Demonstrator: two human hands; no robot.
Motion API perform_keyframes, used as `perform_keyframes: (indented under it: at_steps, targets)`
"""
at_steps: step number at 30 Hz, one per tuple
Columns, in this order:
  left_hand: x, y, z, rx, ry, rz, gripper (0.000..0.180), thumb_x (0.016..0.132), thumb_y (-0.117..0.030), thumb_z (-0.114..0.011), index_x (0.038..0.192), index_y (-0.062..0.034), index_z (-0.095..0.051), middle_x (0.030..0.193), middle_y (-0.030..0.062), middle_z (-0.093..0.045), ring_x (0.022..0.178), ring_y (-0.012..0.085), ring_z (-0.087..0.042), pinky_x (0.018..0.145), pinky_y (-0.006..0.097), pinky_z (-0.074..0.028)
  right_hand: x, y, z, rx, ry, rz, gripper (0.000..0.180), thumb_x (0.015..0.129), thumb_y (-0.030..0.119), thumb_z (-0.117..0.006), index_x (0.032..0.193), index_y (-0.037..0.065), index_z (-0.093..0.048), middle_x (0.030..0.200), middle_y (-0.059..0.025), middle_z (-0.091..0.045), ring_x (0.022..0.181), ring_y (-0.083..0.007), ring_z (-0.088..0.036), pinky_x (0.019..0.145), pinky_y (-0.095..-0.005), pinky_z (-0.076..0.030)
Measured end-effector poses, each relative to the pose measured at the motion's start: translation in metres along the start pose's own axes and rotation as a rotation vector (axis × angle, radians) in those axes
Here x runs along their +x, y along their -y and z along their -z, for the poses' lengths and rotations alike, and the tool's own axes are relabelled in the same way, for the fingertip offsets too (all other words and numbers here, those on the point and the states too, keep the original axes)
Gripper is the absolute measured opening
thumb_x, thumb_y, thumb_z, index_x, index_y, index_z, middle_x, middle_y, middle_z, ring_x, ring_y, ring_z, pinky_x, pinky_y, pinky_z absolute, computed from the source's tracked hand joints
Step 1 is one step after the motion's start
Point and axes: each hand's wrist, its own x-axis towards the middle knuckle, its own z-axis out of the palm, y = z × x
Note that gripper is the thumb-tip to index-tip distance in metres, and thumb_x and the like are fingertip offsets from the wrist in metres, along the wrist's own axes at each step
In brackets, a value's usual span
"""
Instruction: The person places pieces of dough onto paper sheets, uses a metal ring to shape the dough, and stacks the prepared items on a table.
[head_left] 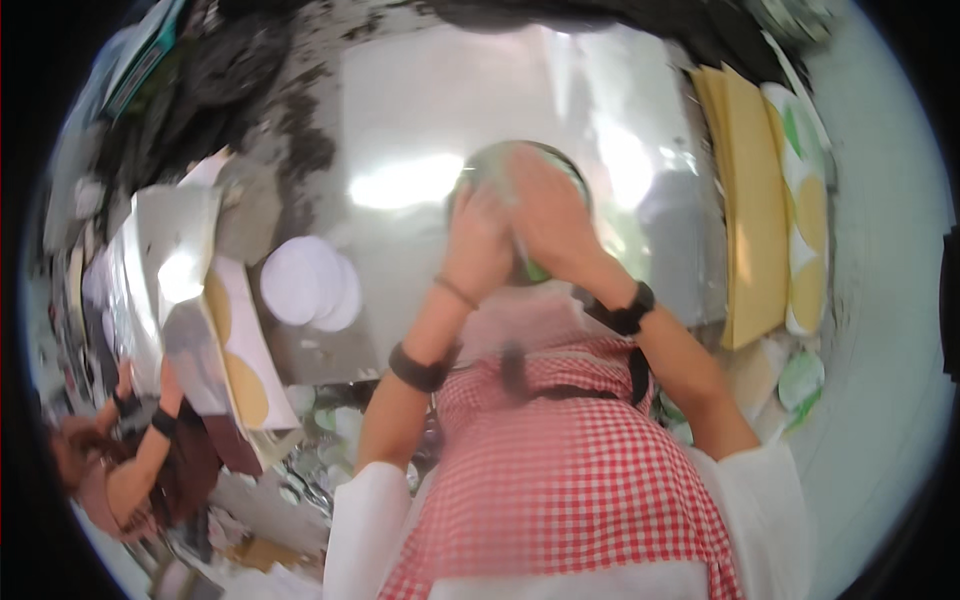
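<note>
A round, dark-rimmed thing with a green patch (536, 270) rests on the shiny metal sheet in front of me; blur and my hands hide most of it, so its kind is unclear. My right hand (548, 215) lies over its top and right side, fingers stretched forward. Beside it, my left hand (482, 235) touches the left side of the same round thing, with its fingers extended and blurred. The two hands are close together, nearly meeting at the middle. Neither hand shows a grip around anything.
The shiny sheet (400, 110) covers the worktop. White paper discs (305, 282) lie in a small pile on the left. Tan sheets (748, 210) and white sheets with round prints (800, 215) stand at right. Another person's arm (150, 460) works at far left by sheets with round prints.
</note>
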Motion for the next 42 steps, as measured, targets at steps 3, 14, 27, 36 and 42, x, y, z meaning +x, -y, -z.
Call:
perform_keyframes:
  at_steps: [3,14,27,36,42]
  targets:
    - [-0.021,0.006,0.026,-0.564,-0.312,0.551,0.04,0.102,-0.024,-0.041,0.129,0.0018,-0.055,0.129,0.0175,-0.059,0.125,0.0316,-0.051,0.11,0.039,-0.034,0.005,0.011,-0.002,-0.314,0.124,0.038,0.053,0.088,0.028,-0.057,0.137,0.007,-0.051,0.143,-0.0215,-0.045,0.134,-0.0371,-0.041,0.107,-0.0511,-0.034]
    - [-0.014,-0.016,-0.003,-0.742,-0.636,0.587,0.051,0.104,-0.032,-0.037,0.135,0.0056,-0.048,0.141,0.0214,-0.048,0.135,0.0313,-0.041,0.115,0.042,-0.025,-0.05,0.047,0.017,0.069,0.356,0.248,0.023,0.091,0.019,-0.054,0.108,0.007,-0.065,0.119,-0.0181,-0.059,0.117,-0.0364,-0.051,0.098,-0.051,-0.038]
    - [0.014,-0.103,-0.017,0.245,0.091,0.082,0.051,0.084,-0.047,-0.061,0.13,-0.0236,-0.06,0.152,0.0177,-0.033,0.143,0.0395,-0.024,0.109,0.068,-0.014,-0.036,-0.006,0.103,-0.379,0.076,0.056,0.013,0.084,0.013,-0.057,0.089,0.003,-0.053,0.059,-0.0144,-0.06,0.053,-0.0352,-0.063,0.047,-0.0433,-0.048]
    - [0.017,-0.057,0.036,0.451,0.14,0.076,0.05,0.09,-0.039,-0.058,0.134,-0.0155,-0.053,0.139,0.0085,-0.05,0.135,0.029,-0.04,0.104,0.062,-0.031,-0.276,-0.302,0.262,-0.946,-0.346,-0.172,0.028,0.098,0.015,-0.044,0.12,0.005,-0.058,0.104,-0.0138,-0.064,0.09,-0.0323,-0.06,0.08,-0.0387,-0.049]
    - [-0.209,-0.028,0.2,-0.721,0.566,0.74,0.034,0.098,-0.03,-0.058,0.094,-0.0013,-0.075,0.092,0.0064,-0.074,0.086,0.0115,-0.067,0.083,0.027,-0.052,-0.28,-0.234,0.273,-0.513,-0.38,-0.862,0.044,0.102,0.038,-0.044,0.129,0.005,-0.053,0.109,-0.0186,-0.065,0.094,-0.0335,-0.063,0.081,-0.0407,-0.048]
